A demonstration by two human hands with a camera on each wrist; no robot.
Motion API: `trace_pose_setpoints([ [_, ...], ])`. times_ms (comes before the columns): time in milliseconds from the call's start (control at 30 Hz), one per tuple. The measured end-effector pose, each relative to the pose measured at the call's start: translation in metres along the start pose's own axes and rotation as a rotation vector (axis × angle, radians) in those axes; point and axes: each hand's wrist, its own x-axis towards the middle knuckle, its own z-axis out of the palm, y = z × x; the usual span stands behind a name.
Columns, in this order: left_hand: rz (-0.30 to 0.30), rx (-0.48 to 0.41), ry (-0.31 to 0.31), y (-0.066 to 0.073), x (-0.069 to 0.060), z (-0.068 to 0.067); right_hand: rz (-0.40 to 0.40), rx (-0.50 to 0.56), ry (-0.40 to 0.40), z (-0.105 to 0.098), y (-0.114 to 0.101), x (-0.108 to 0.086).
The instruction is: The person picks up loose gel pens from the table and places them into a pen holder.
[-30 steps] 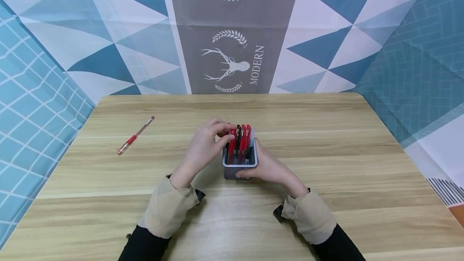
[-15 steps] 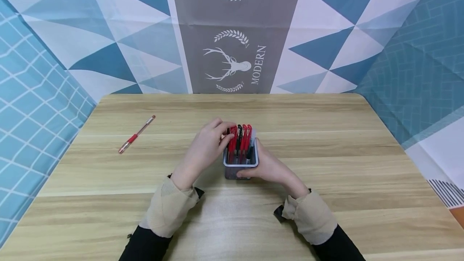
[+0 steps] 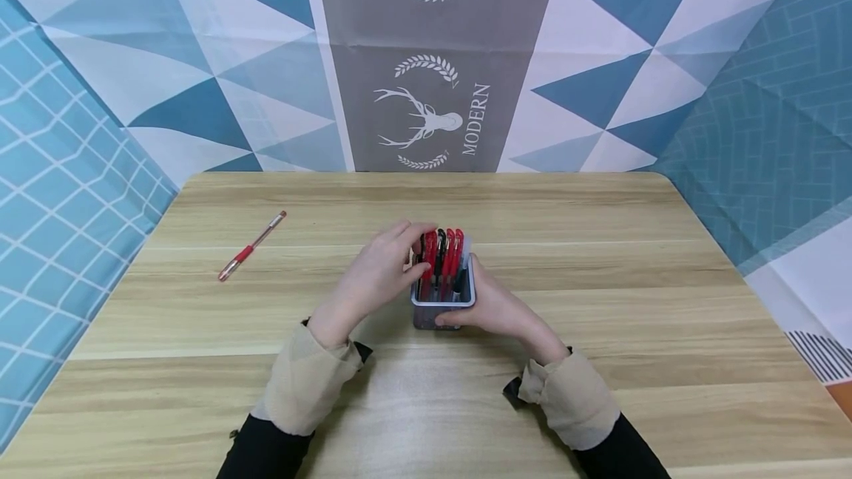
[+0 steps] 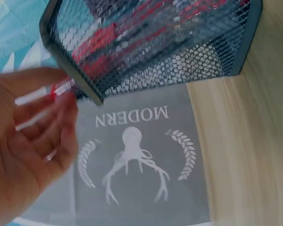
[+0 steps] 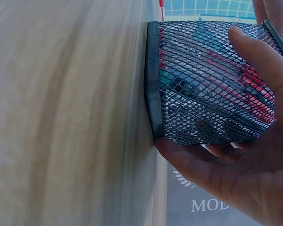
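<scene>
A mesh pen holder (image 3: 443, 316) stands at the middle of the table, with several red and black capped pens (image 3: 447, 261) upright in it. My right hand (image 3: 495, 301) grips the holder from the right; in the right wrist view its thumb lies along the dark mesh (image 5: 203, 84) and the fingers go round beneath. At the holder's left edge my left hand (image 3: 382, 265) is curled about a red pen, index finger at the cap and thumb lower down. The left wrist view shows a red cap (image 4: 61, 89) among these fingers, blurred.
One red pen (image 3: 253, 246) lies slantwise on the wooden table (image 3: 632, 301), far left of the holder. Behind the table hangs a patterned cloth (image 3: 426, 58) with a deer head and the word MODERN.
The left thumb has slid down and away from the index finger, so more of the pen caps shows. My right hand and the holder hold almost still; the view shifts slightly.
</scene>
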Motion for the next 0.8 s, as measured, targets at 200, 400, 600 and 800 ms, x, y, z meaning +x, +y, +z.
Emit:
trace_pose_setpoints([
  [200, -0.075, -0.204, 0.035, -0.024, -0.005, -0.019, -0.003, -0.047, 0.026, 0.002, 0.018, 0.004],
  [400, -0.277, -0.111, 0.274, -0.059, -0.020, -0.053, -0.009, -0.063, 0.033, 0.003, 0.021, 0.005],
  [600, -0.493, 0.076, 0.298, -0.104, -0.050, -0.074, -0.002, -0.069, 0.028, 0.003, 0.021, 0.005],
  [800, -0.655, 0.190, 0.254, -0.136, -0.075, -0.079, 0.001, -0.060, 0.023, 0.001, 0.021, 0.005],
])
